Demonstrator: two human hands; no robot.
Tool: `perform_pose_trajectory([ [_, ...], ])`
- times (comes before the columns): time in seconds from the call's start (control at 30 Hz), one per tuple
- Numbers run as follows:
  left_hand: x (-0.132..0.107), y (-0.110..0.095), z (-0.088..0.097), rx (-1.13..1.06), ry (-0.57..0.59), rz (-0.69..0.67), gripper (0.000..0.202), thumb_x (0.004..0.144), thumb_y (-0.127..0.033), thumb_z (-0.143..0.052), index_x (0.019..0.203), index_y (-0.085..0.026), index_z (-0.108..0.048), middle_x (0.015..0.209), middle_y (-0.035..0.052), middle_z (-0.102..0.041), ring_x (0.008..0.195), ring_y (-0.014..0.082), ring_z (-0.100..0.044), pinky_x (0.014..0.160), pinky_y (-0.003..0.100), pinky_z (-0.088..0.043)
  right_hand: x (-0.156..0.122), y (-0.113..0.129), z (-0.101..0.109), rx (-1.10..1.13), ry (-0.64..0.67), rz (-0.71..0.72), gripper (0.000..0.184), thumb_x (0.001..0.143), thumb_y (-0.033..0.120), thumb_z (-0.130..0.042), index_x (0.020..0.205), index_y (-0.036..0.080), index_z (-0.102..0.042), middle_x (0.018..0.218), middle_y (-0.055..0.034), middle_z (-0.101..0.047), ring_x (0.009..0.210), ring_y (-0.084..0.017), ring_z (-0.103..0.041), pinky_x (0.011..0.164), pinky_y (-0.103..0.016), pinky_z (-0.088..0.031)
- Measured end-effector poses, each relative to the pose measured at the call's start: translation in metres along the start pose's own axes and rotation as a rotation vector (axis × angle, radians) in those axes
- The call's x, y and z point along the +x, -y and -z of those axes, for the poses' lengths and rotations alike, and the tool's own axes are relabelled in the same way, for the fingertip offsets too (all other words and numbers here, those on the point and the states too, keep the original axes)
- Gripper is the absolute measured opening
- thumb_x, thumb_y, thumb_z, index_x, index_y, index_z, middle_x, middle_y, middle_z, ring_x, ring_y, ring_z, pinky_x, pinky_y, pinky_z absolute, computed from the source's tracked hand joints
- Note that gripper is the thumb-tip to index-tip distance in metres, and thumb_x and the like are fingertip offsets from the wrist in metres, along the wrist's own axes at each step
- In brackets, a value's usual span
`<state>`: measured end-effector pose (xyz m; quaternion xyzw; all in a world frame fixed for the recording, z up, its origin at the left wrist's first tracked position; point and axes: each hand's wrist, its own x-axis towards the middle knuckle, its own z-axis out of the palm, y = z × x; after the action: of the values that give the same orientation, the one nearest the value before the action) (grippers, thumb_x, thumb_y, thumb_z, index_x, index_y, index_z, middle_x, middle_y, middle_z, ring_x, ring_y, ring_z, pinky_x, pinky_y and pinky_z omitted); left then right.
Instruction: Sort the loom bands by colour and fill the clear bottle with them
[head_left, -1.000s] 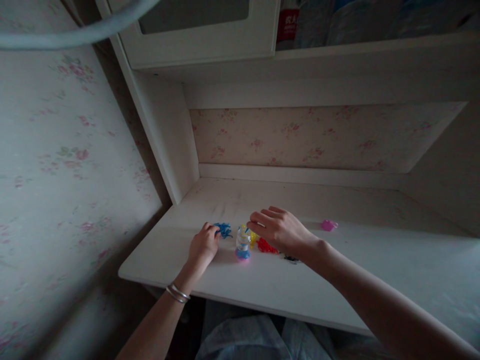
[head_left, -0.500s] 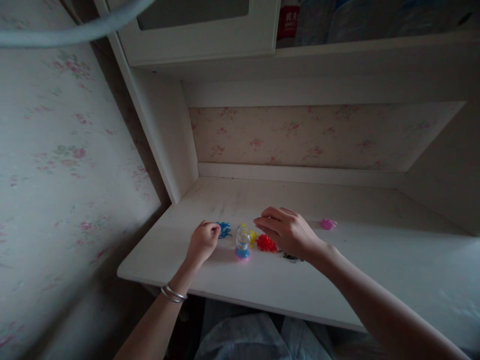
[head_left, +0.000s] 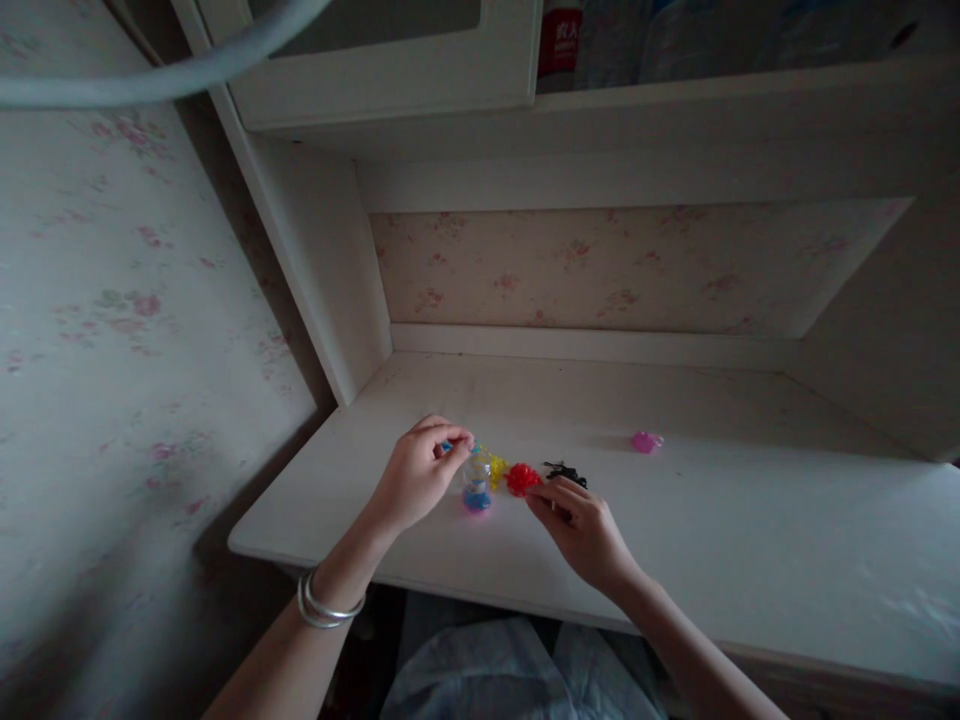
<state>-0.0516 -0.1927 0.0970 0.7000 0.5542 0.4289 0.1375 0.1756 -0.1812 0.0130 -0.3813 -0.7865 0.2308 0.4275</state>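
Observation:
A small clear bottle (head_left: pixel 477 472) stands upright on the desk, with blue pieces inside and a pink bottom. Over its mouth, my left hand (head_left: pixel 420 470) is closed in a pinch, a bit of blue rubber band showing at the fingertips. My right hand (head_left: pixel 581 525) has its thumb and fingers pinched together at the near edge of a pile of red rubber bands (head_left: pixel 521 478); what they hold is hidden. Yellow rubber bands (head_left: pixel 496 468) lie just right of the bottle. Black rubber bands (head_left: pixel 564 471) lie behind my right hand. The blue pile is mostly covered by my left hand.
A small pink object (head_left: pixel 646 441) lies farther right on the white desk (head_left: pixel 720 520). A shelf (head_left: pixel 675 120) with bottles overhangs the back. A side panel (head_left: pixel 300 250) bounds the left, and a pale cable (head_left: pixel 165 85) crosses the upper left.
My left hand has moved right, from the blue pile to the bottle's mouth. My right hand has come down and nearer to the red pile, uncovering the black bands.

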Motion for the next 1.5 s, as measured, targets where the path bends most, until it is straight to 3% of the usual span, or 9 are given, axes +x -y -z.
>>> perform_pose_trajectory([
  [0.4, -0.002, -0.003, -0.008, 0.056, 0.072, -0.060, 0.025, 0.088, -0.033, -0.048, 0.090, -0.019, -0.068, 0.087, 0.0035, -0.062, 0.074, 0.0115, -0.057, 0.064, 0.021, -0.045, -0.007, -0.007, -0.001, 0.055, 0.035, -0.041, 0.020, 0.089, 0.028, -0.050, 0.091, 0.020, -0.068, 0.086, -0.0061, -0.063, 0.068, -0.013, -0.056, 0.057, -0.022, -0.042],
  [0.53, -0.002, 0.002, -0.008, 0.045, 0.037, -0.038, 0.026, 0.088, -0.035, -0.046, 0.090, -0.019, -0.067, 0.087, 0.0038, -0.063, 0.072, 0.0115, -0.056, 0.063, 0.022, -0.044, -0.004, -0.009, 0.001, 0.041, 0.035, -0.048, 0.020, 0.088, 0.029, -0.050, 0.090, 0.020, -0.068, 0.081, -0.0049, -0.062, 0.063, -0.012, -0.054, 0.053, -0.022, -0.040],
  [0.7, -0.005, 0.026, -0.008, 0.014, -0.036, 0.069, 0.029, 0.087, -0.039, -0.047, 0.092, -0.019, -0.067, 0.091, 0.0044, -0.065, 0.075, 0.0130, -0.059, 0.068, 0.024, -0.045, 0.016, -0.006, 0.003, 0.005, 0.061, -0.023, 0.020, 0.088, 0.030, -0.051, 0.087, 0.020, -0.069, 0.078, -0.0035, -0.062, 0.060, -0.011, -0.053, 0.053, -0.022, -0.040],
  [0.9, -0.027, 0.069, -0.022, -0.043, -0.036, 0.295, 0.027, 0.083, -0.039, -0.051, 0.090, -0.019, -0.067, 0.090, 0.0036, -0.070, 0.078, 0.0159, -0.063, 0.071, 0.025, -0.047, 0.067, -0.007, 0.000, -0.086, 0.128, 0.014, 0.019, 0.085, 0.026, -0.052, 0.086, 0.022, -0.070, 0.082, -0.0015, -0.067, 0.063, -0.010, -0.057, 0.061, -0.021, -0.043],
  [1.0, -0.040, 0.085, -0.033, -0.039, 0.012, 0.370, 0.024, 0.081, -0.035, -0.051, 0.086, -0.019, -0.068, 0.088, 0.0028, -0.071, 0.077, 0.0163, -0.063, 0.071, 0.025, -0.046, 0.099, -0.013, -0.012, -0.176, 0.195, 0.040, 0.020, 0.084, 0.027, -0.051, 0.087, 0.022, -0.070, 0.084, -0.0012, -0.068, 0.068, -0.011, -0.059, 0.064, -0.021, -0.043],
  [1.2, -0.049, 0.093, -0.038, -0.046, 0.059, 0.382, 0.031, 0.082, -0.041, -0.048, 0.090, -0.020, -0.069, 0.088, 0.0031, -0.071, 0.077, 0.0169, -0.062, 0.070, 0.024, -0.044, 0.151, -0.030, -0.057, -0.484, 0.553, 0.167, 0.028, 0.086, 0.029, -0.046, 0.101, 0.022, -0.069, 0.096, -0.0049, -0.068, 0.086, -0.016, -0.061, 0.075, -0.023, -0.042],
  [1.33, -0.049, 0.092, -0.036, -0.032, 0.065, 0.423, 0.032, 0.081, -0.042, -0.048, 0.089, -0.019, -0.069, 0.086, 0.0036, -0.071, 0.075, 0.0167, -0.062, 0.067, 0.023, -0.043, 0.164, -0.042, -0.088, -0.546, 0.655, 0.174, 0.032, 0.083, 0.029, -0.051, 0.111, 0.024, -0.066, 0.102, -0.0080, -0.067, 0.090, -0.019, -0.061, 0.072, -0.024, -0.043],
  [1.5, -0.049, 0.093, -0.036, -0.022, 0.076, 0.443, 0.033, 0.081, -0.041, -0.046, 0.090, -0.019, -0.069, 0.084, 0.0035, -0.070, 0.072, 0.0159, -0.061, 0.065, 0.023, -0.043, 0.170, -0.043, -0.110, -0.580, 0.735, 0.194, 0.028, 0.082, 0.032, -0.053, 0.104, 0.028, -0.069, 0.089, -0.0041, -0.069, 0.079, -0.018, -0.063, 0.060, -0.021, -0.043],
])
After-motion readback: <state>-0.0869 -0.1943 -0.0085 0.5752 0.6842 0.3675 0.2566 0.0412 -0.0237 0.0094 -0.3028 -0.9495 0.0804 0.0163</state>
